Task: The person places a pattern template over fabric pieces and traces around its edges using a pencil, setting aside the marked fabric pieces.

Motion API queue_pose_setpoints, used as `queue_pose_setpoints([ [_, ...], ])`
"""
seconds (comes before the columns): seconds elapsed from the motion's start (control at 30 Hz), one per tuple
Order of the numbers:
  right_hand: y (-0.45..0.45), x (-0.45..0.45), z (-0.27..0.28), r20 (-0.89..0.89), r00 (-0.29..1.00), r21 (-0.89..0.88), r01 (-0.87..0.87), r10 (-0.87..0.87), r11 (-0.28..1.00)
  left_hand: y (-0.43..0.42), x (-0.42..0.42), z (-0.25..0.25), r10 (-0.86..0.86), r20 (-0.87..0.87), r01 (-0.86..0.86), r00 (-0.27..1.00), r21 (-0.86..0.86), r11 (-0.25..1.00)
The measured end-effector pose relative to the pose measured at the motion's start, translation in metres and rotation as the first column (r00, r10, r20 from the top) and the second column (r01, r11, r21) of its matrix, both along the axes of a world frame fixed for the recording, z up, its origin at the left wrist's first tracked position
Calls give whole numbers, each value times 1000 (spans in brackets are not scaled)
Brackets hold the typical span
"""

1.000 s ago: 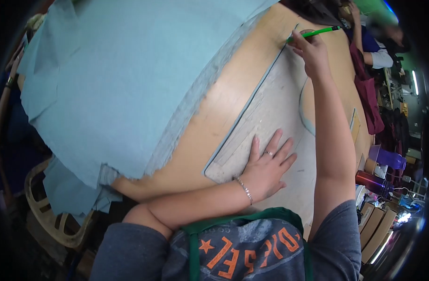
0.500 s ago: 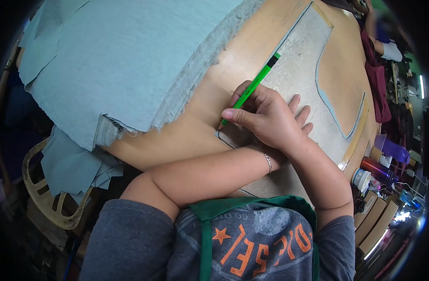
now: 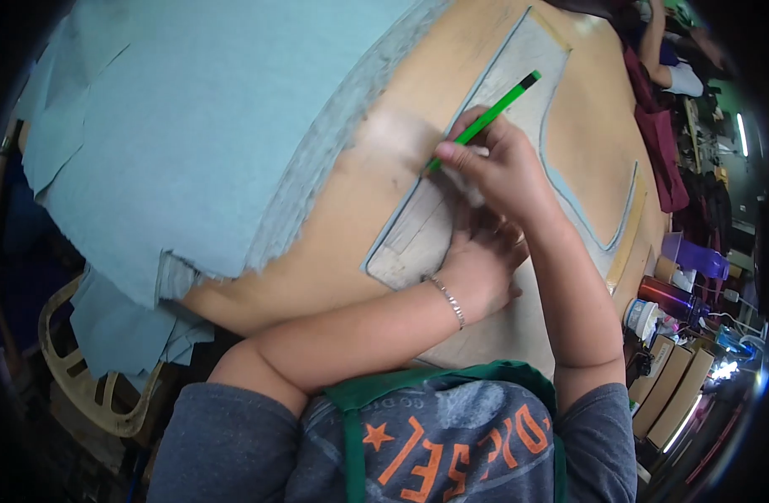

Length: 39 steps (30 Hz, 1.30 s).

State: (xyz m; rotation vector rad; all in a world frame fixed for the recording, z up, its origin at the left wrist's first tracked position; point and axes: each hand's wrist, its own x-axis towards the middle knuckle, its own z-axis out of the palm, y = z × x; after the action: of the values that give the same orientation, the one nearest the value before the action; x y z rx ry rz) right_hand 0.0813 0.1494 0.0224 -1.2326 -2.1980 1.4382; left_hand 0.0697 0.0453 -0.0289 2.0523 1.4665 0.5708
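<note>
In the head view, one green pencil (image 3: 483, 124) slants over the worktable (image 3: 330, 260), slim and straight, with one black band near its raised end. Its lower end meets the long straight edge of one pale grey template (image 3: 519, 75), which lies flat, stretching from the table's near edge toward its far side. The template looks scuffed and smudged, with a curved cut-out along its right side, a thin blue margin and two yellowish strips, one at its far end and one by the table's right edge.

The right hand (image 3: 498, 159) has thumb and fingers clamped on the pencil. The left hand (image 3: 485, 260) rests palm down on the template, fingers apart and partly shaded; one bracelet (image 3: 450, 303) circles its wrist.

Blue sheets (image 3: 208, 126) cover the table's left part and overhang its near-left corner, too overlapped to count. One cream chair (image 3: 108, 401) stands below that corner. Beyond the right edge are one maroon cloth (image 3: 659, 155), one purple container (image 3: 701, 258) and one white tub (image 3: 640, 317).
</note>
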Motion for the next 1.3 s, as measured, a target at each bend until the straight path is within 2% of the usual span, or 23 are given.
queue_pose_setpoints([
  [0.07,41,10,-11,24,997,53,75,-76,996,-1,-10,18,-12,-79,10,997,-17,1000],
  [0.13,73,13,-9,-110,974,-65,192,-198,979,-1,-12,19,-21,-36,20,999,-24,1000],
  [0.2,111,18,-13,-132,971,-14,199,-199,980,-1,-11,16,-17,-2,17,1000,-24,1000],
  [0.37,186,20,-6,-66,939,11,338,-336,941,0,-12,18,-25,4,25,1000,-30,999],
  [0.47,230,25,-10,-151,931,-15,334,-333,942,1,-12,20,-33,12,34,999,-48,998],
  [0.6,263,25,-20,-226,881,136,451,-415,882,2,-13,20,-47,17,48,999,-66,997],
  [0.67,272,25,-33,-218,891,461,453,-397,763,2,-13,18,-47,9,47,999,-49,998],
  [0.73,259,23,-44,-130,905,772,349,-404,532,1,-13,19,-50,4,50,999,-46,998],
  [0.77,256,22,-53,-316,879,657,474,-356,587,2,-13,19,-50,5,51,999,-50,997],
  [0.87,175,10,-33,-383,885,420,422,-264,804,-2,-11,17,-24,19,25,1000,-34,999],
  [0.97,74,2,-5,-246,953,65,198,-177,978,-4,-12,17,-12,60,15,998,-50,999],
  [1.0,44,-2,1,-237,961,-80,129,-145,988,-4,-12,18,-16,79,21,997,-61,998],
  [1.03,16,-6,5,-244,964,-110,78,-103,991,-3,-9,13,-13,90,17,996,-43,999],
  [1.07,-5,-9,7,-252,966,-139,28,-63,990,4,-13,25,-122,-20,114,992,-239,964],
  [1.1,-19,-10,6,-236,971,-192,-21,-25,981,3,5,-2,-17,211,65,977,-221,973],
  [1.17,-37,-14,6,-171,984,-311,-91,39,946,-1,12,-14,25,100,-21,995,-43,999],
  [1.27,-51,-18,6,-56,992,-395,-124,110,910,2,15,-23,65,73,-65,995,3,998],
  [1.3,-54,-19,6,-33,991,-367,-136,133,920,4,15,-25,60,56,-61,997,20,998],
])
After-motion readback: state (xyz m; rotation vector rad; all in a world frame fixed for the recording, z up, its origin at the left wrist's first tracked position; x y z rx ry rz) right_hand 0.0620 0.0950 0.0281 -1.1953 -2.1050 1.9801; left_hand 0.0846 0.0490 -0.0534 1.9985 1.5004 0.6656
